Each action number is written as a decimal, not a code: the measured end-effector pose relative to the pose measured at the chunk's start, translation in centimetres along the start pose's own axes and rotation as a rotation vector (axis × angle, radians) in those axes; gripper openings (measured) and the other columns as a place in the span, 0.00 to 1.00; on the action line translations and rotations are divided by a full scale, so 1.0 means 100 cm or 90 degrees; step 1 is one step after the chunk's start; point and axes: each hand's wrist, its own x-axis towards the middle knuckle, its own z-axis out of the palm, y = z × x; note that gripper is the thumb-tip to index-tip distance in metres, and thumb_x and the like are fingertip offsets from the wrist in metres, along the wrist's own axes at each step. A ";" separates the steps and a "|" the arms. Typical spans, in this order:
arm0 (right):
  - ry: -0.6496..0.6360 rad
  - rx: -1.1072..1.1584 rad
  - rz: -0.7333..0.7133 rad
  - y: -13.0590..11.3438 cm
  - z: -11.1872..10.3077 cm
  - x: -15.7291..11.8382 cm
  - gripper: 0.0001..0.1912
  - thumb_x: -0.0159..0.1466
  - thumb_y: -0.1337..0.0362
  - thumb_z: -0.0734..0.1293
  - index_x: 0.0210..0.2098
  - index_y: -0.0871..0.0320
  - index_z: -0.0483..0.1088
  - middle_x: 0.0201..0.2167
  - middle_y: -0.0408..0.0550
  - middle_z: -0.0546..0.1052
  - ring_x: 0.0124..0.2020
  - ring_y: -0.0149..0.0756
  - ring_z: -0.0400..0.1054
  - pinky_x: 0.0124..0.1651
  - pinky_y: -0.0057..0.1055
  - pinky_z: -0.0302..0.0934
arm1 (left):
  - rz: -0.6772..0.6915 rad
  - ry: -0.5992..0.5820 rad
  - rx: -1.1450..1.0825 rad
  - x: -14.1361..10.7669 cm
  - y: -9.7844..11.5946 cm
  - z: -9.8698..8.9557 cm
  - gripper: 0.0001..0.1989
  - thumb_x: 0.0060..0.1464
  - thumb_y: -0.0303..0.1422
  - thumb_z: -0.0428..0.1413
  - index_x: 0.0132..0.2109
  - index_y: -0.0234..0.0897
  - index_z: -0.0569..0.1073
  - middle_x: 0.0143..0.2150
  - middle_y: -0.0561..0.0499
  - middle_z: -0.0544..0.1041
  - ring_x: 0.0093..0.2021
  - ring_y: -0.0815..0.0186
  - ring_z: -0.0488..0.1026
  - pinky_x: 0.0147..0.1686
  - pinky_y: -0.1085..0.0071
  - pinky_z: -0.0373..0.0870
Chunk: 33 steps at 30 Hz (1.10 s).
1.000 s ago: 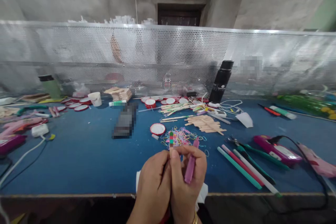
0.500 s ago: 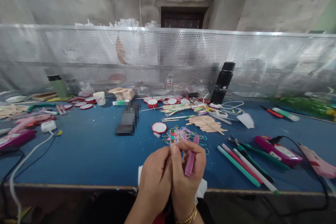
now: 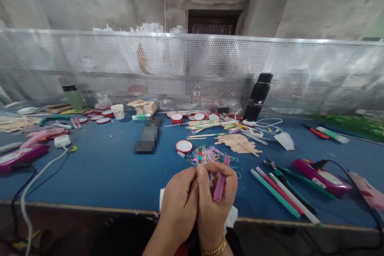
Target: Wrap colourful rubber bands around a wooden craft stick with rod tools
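Observation:
Above the table's front edge, my left hand (image 3: 181,192) and my right hand (image 3: 220,204) are pressed together, both closed. A craft stick (image 3: 200,155) with green, red and brown bands at its tip points upward between them. My right thumb lies against the stick, and its lower part is hidden by the hands. A purple marker (image 3: 221,182) is tucked slanting in my right fingers. Just beyond the hands lies a pile of small coloured rubber bands (image 3: 213,154). White paper or cloth (image 3: 231,217) shows under the hands.
Plain craft sticks (image 3: 238,143) and a small white-faced drum (image 3: 184,146) lie farther back. To the right are several markers (image 3: 277,192), green-handled pliers (image 3: 295,186) and a purple device (image 3: 324,178). A dark, blurred-out object (image 3: 148,138) lies left; a black bottle (image 3: 258,98) stands by the perforated screen (image 3: 168,56).
The whole scene has shifted slightly right and down in view. Both hands keep nearly the same grip on the craft stick and purple marker.

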 end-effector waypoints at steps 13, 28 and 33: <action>0.004 -0.003 0.002 -0.002 0.000 0.001 0.11 0.66 0.58 0.73 0.44 0.53 0.70 0.34 0.40 0.75 0.31 0.30 0.70 0.35 0.29 0.66 | 0.014 0.010 0.026 0.000 0.000 0.000 0.17 0.71 0.35 0.48 0.30 0.41 0.65 0.28 0.52 0.73 0.29 0.64 0.70 0.31 0.70 0.62; -0.004 0.004 0.019 -0.001 -0.001 0.001 0.12 0.66 0.58 0.74 0.45 0.53 0.70 0.35 0.40 0.75 0.31 0.30 0.69 0.35 0.29 0.66 | 0.014 0.013 0.035 0.001 0.002 -0.001 0.16 0.71 0.36 0.49 0.31 0.40 0.67 0.28 0.52 0.74 0.29 0.64 0.70 0.31 0.70 0.62; 0.002 -0.020 0.006 -0.001 0.001 -0.001 0.12 0.67 0.58 0.73 0.45 0.53 0.70 0.35 0.40 0.74 0.32 0.30 0.70 0.37 0.30 0.67 | -0.010 0.008 0.022 -0.002 -0.001 -0.001 0.16 0.71 0.37 0.49 0.33 0.40 0.70 0.31 0.51 0.76 0.31 0.64 0.73 0.33 0.70 0.65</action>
